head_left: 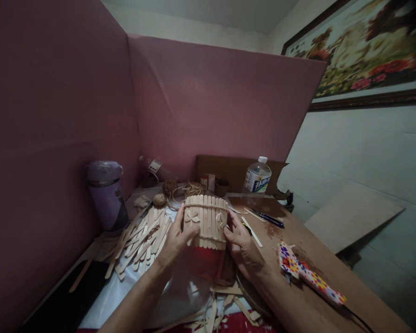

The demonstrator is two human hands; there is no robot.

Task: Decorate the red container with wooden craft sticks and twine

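Note:
Between my two hands is a round holder made of upright craft sticks [208, 222], with twine bands near its top and bottom and small wooden petal shapes on its side. My left hand [180, 238] grips its left side, thumb across the front. On the opposite side my right hand [241, 238] holds it with bent fingers and thumb. The holder is raised above the table and roughly upright. Its back is hidden from me. Left of my left hand lies a pile of loose craft sticks [147, 243].
A purple tumbler [106, 199] stands at the left. Behind are twine balls [160, 200] and a clear plastic bottle [257, 178]. On the brown board at right lie a blue-handled cutting tool [272, 219] and a flower-patterned glue gun [308, 273] with a cord. Stick scraps [229, 300] litter the front.

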